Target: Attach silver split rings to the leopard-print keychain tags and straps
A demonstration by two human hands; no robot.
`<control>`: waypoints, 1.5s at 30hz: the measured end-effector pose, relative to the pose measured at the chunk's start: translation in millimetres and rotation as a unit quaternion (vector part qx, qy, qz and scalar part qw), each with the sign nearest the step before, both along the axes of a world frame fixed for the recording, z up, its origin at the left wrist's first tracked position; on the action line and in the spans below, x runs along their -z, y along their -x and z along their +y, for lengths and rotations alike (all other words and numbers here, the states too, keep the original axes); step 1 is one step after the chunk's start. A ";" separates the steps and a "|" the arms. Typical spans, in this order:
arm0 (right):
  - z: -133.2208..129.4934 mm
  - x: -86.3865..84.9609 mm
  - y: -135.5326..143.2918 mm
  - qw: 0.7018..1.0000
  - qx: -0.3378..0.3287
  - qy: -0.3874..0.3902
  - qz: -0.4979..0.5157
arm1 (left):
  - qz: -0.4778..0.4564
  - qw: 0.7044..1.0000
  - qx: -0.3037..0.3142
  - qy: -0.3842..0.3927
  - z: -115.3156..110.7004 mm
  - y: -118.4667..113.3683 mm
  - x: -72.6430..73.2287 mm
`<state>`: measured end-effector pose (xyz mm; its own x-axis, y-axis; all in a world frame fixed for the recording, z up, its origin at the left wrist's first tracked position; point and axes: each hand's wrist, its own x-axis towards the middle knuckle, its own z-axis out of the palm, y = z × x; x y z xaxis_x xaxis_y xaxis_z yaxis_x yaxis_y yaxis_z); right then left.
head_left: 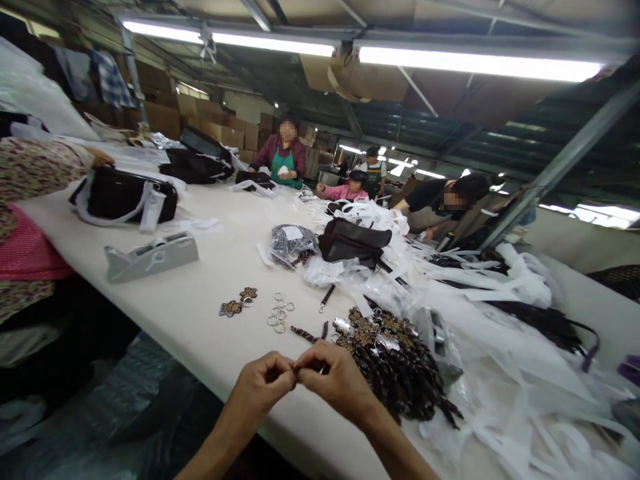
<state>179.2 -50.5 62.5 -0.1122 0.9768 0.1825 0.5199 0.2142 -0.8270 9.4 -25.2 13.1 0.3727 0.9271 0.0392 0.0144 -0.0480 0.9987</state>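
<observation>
Above the near table edge, my left hand (266, 381) and my right hand (336, 377) meet fingertip to fingertip, both pinched on a dark brown strip (311, 365) that the fingers mostly cover. Just beyond them lies a patterned dark strip (304, 334). Several silver rings (280, 313) are loose on the white table (240, 257). To their left are leopard-print flower pieces (231, 308), with a ring beside them. Right of my right hand is a heap of dark tassels (407, 373) with leopard-print flowers (364, 328) on top.
A grey tape dispenser (153, 257) stands at left, near a dark bag (127, 193). Plastic-wrapped goods (293, 244) and dark pouches (353, 241) lie mid-table. White strips (500, 280) spread over the right side. Several people are around the table; a patterned sleeve (43, 167) shows at far left.
</observation>
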 end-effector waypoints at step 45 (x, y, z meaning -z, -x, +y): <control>16.4 -18.0 -161.2 0.940 0.206 0.008 -0.271 | -0.023 0.985 0.028 0.170 -0.3 11.2 45.3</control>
<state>340.4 -34.2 80.4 0.2045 0.9597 0.1926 0.9020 -0.1084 -0.4179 -1.8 -25.5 -32.2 0.4280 0.8680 -0.2517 -0.0240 0.2893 0.9570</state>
